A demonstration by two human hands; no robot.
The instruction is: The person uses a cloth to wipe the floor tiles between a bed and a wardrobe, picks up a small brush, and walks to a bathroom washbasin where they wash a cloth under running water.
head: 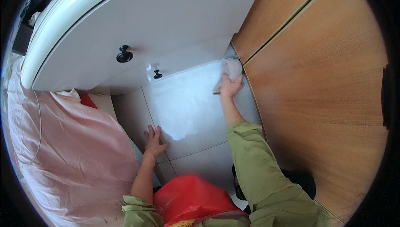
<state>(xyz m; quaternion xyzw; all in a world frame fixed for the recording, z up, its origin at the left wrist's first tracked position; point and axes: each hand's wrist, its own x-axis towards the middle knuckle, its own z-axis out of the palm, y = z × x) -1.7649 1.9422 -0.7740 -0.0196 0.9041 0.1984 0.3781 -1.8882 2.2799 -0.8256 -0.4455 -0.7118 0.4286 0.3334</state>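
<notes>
My right hand (232, 85) grips a crumpled greyish cloth (232, 67) against the tiled floor (197, 108). The cloth lies in the corner where the white cabinet's base meets the wooden wardrobe. My left hand (153, 144) rests with spread fingers on the tiles, near a grout line and close to the bed. It holds nothing. A bright sheen covers much of the tile between my two hands.
Ahead stands a white cabinet (187, 17) with black knobs (124, 55). A wood-grain wardrobe (315, 80) borders the right side. Pink bedding (81, 152) hangs at the left, with a thin cable (40, 127) over it. A red apron (193, 195) covers my lap.
</notes>
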